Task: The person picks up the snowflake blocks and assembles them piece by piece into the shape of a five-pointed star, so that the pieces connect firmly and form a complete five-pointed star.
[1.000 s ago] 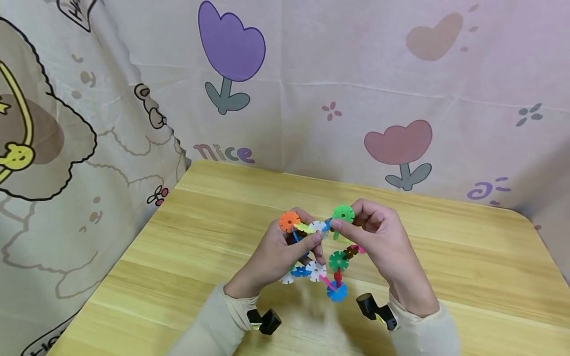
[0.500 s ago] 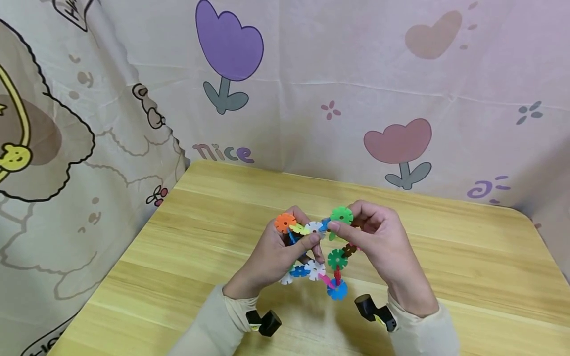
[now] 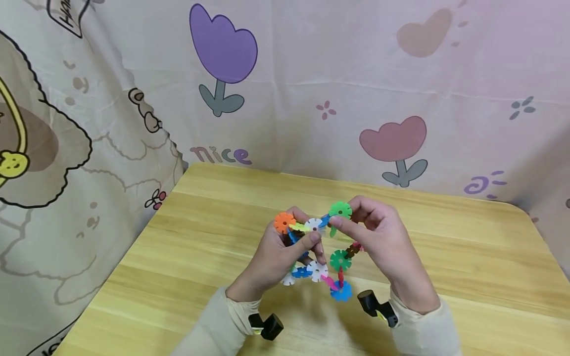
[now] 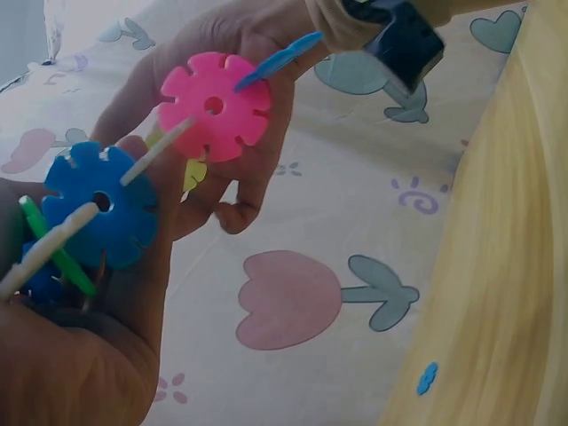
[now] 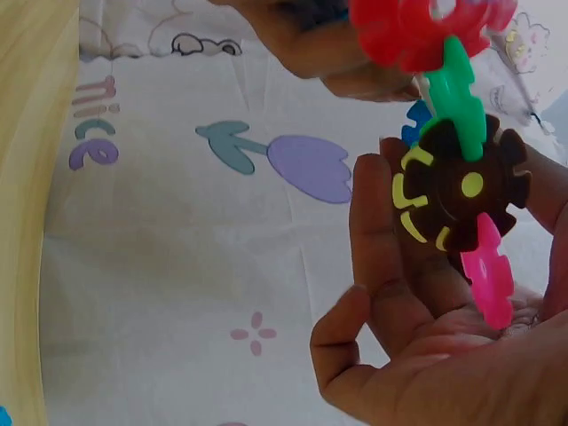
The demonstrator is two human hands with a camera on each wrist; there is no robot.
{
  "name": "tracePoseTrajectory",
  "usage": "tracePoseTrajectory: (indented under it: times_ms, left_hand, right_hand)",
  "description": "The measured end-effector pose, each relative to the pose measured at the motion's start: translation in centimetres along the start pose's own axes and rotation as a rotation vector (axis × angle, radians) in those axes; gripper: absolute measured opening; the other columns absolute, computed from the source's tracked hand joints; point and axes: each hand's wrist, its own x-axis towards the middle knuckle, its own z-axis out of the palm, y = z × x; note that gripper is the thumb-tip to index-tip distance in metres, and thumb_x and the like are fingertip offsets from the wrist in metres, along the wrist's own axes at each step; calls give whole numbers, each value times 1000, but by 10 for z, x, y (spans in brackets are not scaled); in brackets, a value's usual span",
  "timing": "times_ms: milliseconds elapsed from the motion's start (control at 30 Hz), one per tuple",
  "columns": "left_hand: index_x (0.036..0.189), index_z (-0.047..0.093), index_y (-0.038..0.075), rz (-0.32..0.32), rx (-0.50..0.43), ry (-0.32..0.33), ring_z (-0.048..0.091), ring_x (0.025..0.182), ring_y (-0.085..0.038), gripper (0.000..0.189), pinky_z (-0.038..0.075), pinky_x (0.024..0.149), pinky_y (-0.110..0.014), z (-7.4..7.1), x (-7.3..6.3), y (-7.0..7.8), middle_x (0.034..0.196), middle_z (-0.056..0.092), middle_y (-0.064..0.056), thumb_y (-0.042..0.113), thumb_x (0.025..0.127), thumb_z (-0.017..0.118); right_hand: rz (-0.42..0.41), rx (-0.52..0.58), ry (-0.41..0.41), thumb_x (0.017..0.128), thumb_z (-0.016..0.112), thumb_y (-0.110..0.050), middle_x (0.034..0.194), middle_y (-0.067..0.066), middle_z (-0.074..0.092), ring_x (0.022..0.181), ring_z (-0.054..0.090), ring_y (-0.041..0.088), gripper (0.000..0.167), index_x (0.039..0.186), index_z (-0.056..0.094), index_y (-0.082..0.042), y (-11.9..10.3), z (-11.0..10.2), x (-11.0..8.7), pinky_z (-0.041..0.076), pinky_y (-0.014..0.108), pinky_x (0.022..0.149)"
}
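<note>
Above the table, both hands hold a looping chain of slotted plastic snowflake discs. My left hand (image 3: 267, 259) pinches the chain at a white disc (image 3: 314, 225), between thumb and fingers. An orange disc (image 3: 283, 223) stands over its knuckles. My right hand (image 3: 389, 244) pinches a blue disc beside that white one, just under a light green disc (image 3: 340, 208). Lower on the loop hang a dark green disc (image 3: 339, 262) and a bright blue disc (image 3: 341, 291). In the right wrist view a brown disc (image 5: 506, 169) joins green and pink ones near the palm. Fingers hide part of the loop.
The wooden table (image 3: 178, 257) lies beneath the hands. A printed cloth (image 3: 294, 59) hangs behind and at the left. One loose small blue disc (image 4: 427, 379) shows on the wood in the left wrist view. Each wrist wears a black camera mount (image 3: 270, 327).
Both hands keep their grips on the chain. The right hand and light green disc have risen very slightly, and the head view has shifted a little.
</note>
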Motion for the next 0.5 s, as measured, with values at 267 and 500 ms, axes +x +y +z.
tracePoseTrajectory:
  times_ms: [267, 500]
  left_hand:
    - [113, 49, 10, -24, -10, 72, 72, 74, -20, 18, 59, 64, -28, 2, 1, -1, 88, 69, -12, 15, 104, 64]
    - [116, 48, 9, -32, 6, 95, 73, 74, -20, 19, 56, 62, -26, 1, 0, 1, 93, 69, -18, 13, 105, 62]
  right_hand:
    - [-130, -43, -61, 107, 55, -5, 97, 12, 73, 91, 69, 22, 18, 116, 71, -2, 2, -11, -2, 55, 27, 80]
    - [-180, -45, -60, 109, 49, -5, 106, 16, 73, 98, 71, 23, 24, 124, 68, 0, 4, -22, 2, 55, 25, 89]
